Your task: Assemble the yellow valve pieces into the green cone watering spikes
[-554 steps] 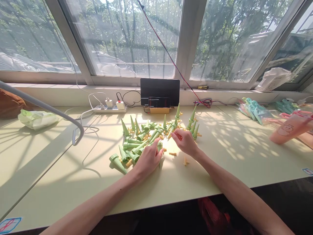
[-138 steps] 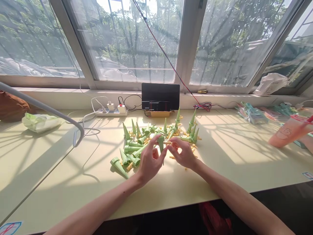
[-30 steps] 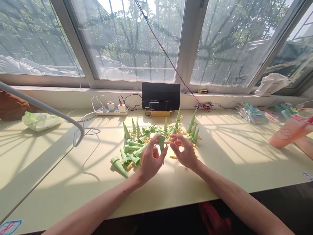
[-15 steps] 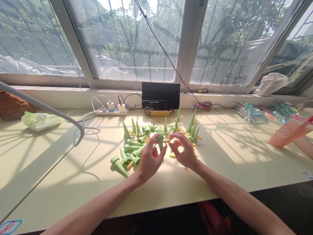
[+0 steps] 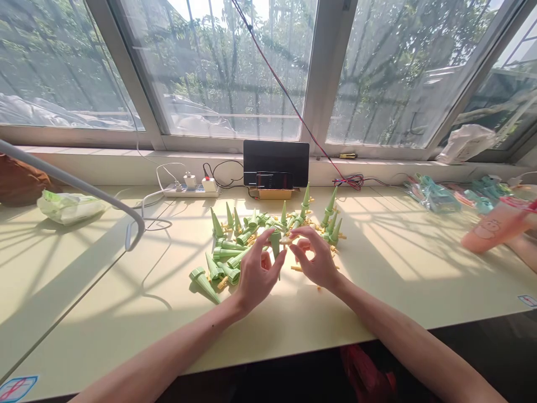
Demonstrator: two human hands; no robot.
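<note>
At 10 o'clock from L hand [image 5: 258, 274]: jumbled grn cones [image 5: 229, 253]. L hand pinches held cone [image 5: 275, 242] tip-down, prob. keeping wide end free for yellow pc [image 5: 286, 241] at its 3 o'clock. R hand [image 5: 315, 262] fingertips at pc; can't tell if gripping. Upright cones [image 5: 328, 208], R hand's 1 o'clock, wide-end-down, prob. for stability.

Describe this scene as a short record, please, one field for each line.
Left hand: holds a green cone, narrow end downward
Right hand: at a yellow part beside this cone; grip unclear
Table: more green cones, some upright, some lying; loose yellow parts
Behind: dark screen
Far left: pale green packet
Far right: tilted pink cup
</note>
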